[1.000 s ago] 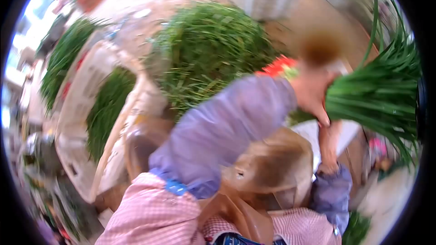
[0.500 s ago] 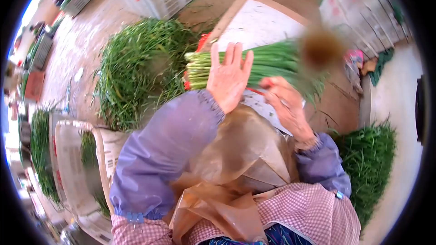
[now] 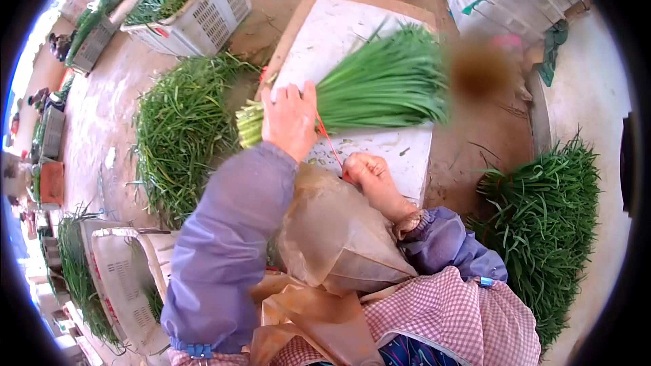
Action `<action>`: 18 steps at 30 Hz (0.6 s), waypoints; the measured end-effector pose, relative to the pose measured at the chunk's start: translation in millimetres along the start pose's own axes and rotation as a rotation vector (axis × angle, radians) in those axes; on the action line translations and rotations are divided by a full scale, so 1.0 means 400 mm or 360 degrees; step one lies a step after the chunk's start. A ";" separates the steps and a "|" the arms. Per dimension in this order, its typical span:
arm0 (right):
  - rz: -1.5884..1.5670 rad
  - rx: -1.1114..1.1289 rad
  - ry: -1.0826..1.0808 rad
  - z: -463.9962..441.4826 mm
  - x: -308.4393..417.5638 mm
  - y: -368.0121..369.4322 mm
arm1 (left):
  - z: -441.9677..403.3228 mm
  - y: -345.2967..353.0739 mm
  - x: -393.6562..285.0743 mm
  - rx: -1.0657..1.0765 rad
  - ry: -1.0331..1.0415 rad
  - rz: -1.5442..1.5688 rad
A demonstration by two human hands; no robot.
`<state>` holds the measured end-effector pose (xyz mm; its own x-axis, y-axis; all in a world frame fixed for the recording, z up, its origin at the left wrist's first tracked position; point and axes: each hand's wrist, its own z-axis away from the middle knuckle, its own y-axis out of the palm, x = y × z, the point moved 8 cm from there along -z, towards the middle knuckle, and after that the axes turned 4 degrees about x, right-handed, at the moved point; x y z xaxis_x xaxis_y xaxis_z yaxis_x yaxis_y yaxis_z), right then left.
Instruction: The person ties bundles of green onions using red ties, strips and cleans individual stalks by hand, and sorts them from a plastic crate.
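Note:
A bunch of green garlic chives (image 3: 386, 88) lies across a white board (image 3: 400, 156), its pale stem ends (image 3: 249, 124) to the left and its leaves fanned to the right. My left hand (image 3: 290, 118) is closed over the stems, pressing them together; its thumb side is hidden. From beside that hand a red tie (image 3: 329, 144) runs taut, down and to the right. My right hand (image 3: 369, 175), fingers curled in a fist, grips the tie's other end just above a plastic apron (image 3: 346, 230) on my lap.
Loose green trimmings (image 3: 180, 129) form a heap left of the board. A stack of chives (image 3: 549, 224) stands at the right by the wall. White crates (image 3: 220, 13) hold greens at the upper left; an upright white chair or crate (image 3: 122, 278) is lower left. More crates (image 3: 508, 0) are at upper right.
My left hand has gone from flat on the bunch to wrapped over its stems. The right hand has drawn down and left, pulling the red tie taut. The camera view has shifted.

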<state>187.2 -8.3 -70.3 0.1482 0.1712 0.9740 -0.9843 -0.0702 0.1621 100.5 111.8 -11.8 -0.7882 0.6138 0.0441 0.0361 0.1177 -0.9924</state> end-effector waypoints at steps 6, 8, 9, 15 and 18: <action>0.0124 -0.0074 -0.0200 0.072 0.097 -0.074 | 0.103 -0.058 -0.051 -0.0010 0.0240 0.0470; 0.0300 -0.0311 -0.0436 0.090 0.157 -0.114 | 0.136 -0.080 -0.040 0.0026 0.0235 0.0449; 0.0523 -0.0414 -0.0607 0.094 0.189 -0.126 | 0.151 -0.088 -0.043 0.0066 0.0268 0.0430; 0.0584 -0.0196 -0.0534 0.032 0.225 -0.079 | 0.218 -0.137 0.098 -0.0557 -0.0132 0.0700; 0.1224 -0.0244 -0.0523 0.023 0.142 -0.086 | 0.250 -0.116 0.264 -0.0749 -0.0486 0.1296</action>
<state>230.5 -5.2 -19.1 -0.5701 -0.1654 0.8048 -0.8213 0.0877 -0.5638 -45.7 93.0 27.3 -0.5366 0.4251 -0.7289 0.8260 0.0882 -0.5567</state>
